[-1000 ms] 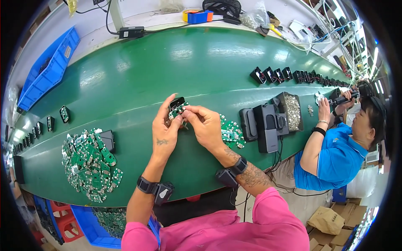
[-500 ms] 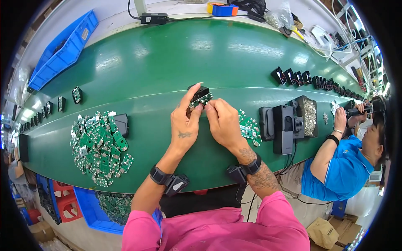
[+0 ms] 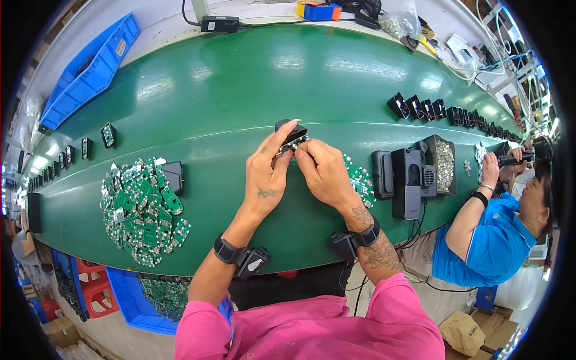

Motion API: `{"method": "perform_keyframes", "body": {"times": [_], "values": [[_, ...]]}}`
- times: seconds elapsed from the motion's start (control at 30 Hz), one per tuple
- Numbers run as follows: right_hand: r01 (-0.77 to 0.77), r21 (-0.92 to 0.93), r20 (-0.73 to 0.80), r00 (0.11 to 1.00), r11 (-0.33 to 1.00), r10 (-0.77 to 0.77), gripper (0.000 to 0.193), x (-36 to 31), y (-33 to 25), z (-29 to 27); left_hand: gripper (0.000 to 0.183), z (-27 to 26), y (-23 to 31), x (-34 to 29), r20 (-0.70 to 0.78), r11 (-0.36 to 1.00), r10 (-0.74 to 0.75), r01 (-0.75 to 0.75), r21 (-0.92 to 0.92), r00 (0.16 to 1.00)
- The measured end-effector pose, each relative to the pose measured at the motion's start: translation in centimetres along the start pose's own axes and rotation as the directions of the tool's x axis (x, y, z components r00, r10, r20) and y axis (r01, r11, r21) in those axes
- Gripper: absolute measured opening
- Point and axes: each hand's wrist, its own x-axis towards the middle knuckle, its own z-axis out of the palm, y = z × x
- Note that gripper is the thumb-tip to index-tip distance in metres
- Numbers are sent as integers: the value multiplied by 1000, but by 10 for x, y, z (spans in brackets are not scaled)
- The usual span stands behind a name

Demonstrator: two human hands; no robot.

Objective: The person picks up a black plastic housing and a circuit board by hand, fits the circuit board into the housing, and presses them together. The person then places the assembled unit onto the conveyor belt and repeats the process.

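Above the middle of the green table (image 3: 240, 78), my left hand (image 3: 264, 174) is closed around a small black plastic housing (image 3: 296, 133), its index finger laid over the top. A green circuit board (image 3: 295, 144) shows at the housing's near side, tilted. My right hand (image 3: 327, 174) is closed with thumb and fingertips at the board's near right edge; my fingers partly hide where board and housing meet. To the left lies a heap of green circuit boards (image 3: 141, 210). A smaller pile of boards (image 3: 360, 180) is partly behind my right hand.
Right of my hands stand a black case (image 3: 382, 174), a grey-black device (image 3: 407, 186) and a bin of small metal parts (image 3: 444, 165). Rows of black housings (image 3: 398, 105) line both sides. A blue crate (image 3: 90, 72) stands far left. A co-worker in blue (image 3: 486, 240) sits at the right.
The black housing and board have shifted slightly right and turned a little in my hands. My right hand and forearm have moved slightly right too.
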Motion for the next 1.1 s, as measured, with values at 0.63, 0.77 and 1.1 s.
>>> {"method": "perform_keyframes", "body": {"times": [0.63,0.77,1.1], "values": [[-11,-82,-48,999,997,8,10,-1,-3,6,47,-1,5,-1,58,943,128,-140,302,990],[-30,-99,-26,999,995,28,9,-5,13,13,45,3,-9,1,40,903,206,-206,377,978],[-300,-8,-98,949,954,298,23,0,7,-3,63,-5,2,1,142,944,-280,299,-139,949]]}}
